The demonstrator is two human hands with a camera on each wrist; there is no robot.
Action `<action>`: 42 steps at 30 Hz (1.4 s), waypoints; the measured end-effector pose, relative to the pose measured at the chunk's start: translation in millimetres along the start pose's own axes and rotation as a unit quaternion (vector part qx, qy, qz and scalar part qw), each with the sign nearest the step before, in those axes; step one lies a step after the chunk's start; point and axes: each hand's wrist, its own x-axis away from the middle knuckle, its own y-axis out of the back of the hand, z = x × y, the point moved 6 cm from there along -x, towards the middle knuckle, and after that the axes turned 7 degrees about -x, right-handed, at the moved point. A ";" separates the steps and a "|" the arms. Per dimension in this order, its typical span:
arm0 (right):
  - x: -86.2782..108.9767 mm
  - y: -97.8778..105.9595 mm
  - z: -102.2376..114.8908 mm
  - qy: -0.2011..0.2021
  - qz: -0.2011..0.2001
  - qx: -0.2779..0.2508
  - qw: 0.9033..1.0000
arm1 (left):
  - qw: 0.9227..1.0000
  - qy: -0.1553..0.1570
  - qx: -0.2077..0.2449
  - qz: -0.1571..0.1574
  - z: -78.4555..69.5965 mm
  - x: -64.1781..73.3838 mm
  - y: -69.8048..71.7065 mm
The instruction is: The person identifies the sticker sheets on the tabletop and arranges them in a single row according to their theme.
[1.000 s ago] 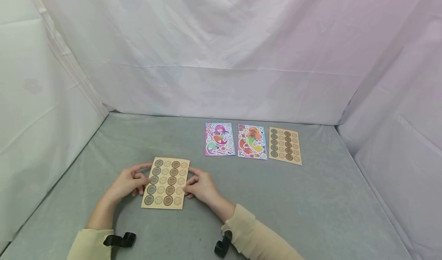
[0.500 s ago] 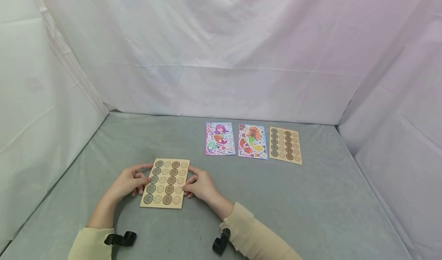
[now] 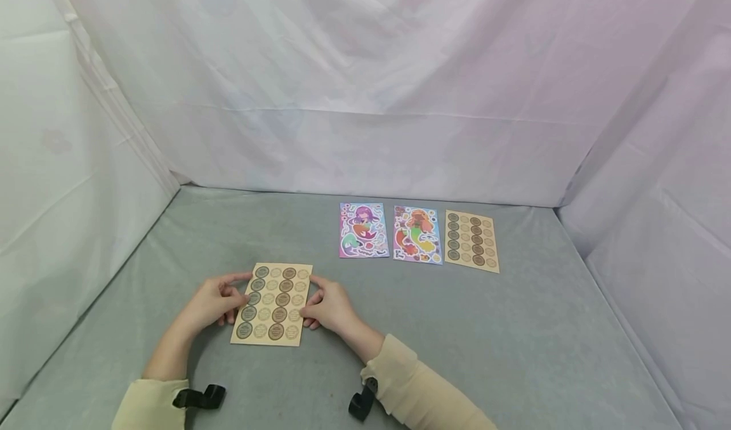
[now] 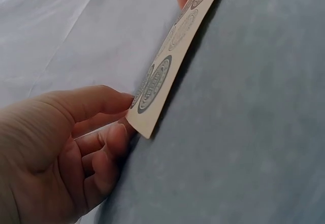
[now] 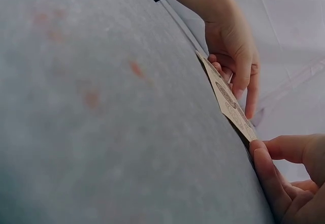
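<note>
A tan sticker sheet (image 3: pixel 272 305) with rows of round, seal-like stickers is held between both hands at the front left of the table. My left hand (image 3: pixel 214 301) pinches its left edge, thumb on top and curled fingers beneath. On the opposite edge my right hand (image 3: pixel 331 306) pinches it, its index finger reaching up along the side. In the left wrist view the near corner of the sheet (image 4: pixel 152 102) is tilted and a dark shadow runs under its edge. The right wrist view shows a gap between the sheet (image 5: pixel 228 99) and the grey cloth.
At the back, a purple mermaid sticker sheet (image 3: pixel 363 230), a second mermaid sheet (image 3: pixel 418 234) and another tan sticker sheet (image 3: pixel 471 241) lie in a row. Grey cloth (image 3: pixel 514 341) covers the table. Pale fabric walls (image 3: pixel 371 144) enclose the back and sides.
The held sticker sheet has shifted very slightly left, with the right hand and sleeve moving along with it. The sheets at the back have not moved.
</note>
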 end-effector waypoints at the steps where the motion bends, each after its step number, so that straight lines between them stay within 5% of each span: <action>1: -0.1 -0.2 0.0 0.000 0.000 0.001 1.000 | 1.000 -0.002 -0.006 -0.003 -0.9 0.4 0.0; 19: -3.2 0.3 -1.0 -0.015 0.007 0.014 1.000 | 0.997 -0.016 -0.072 -0.025 -3.4 -1.2 -0.9; 42: -0.4 1.7 -5.5 -0.015 0.021 -0.019 1.000 | 0.998 0.014 -0.052 -0.030 -3.2 -0.3 -1.5</action>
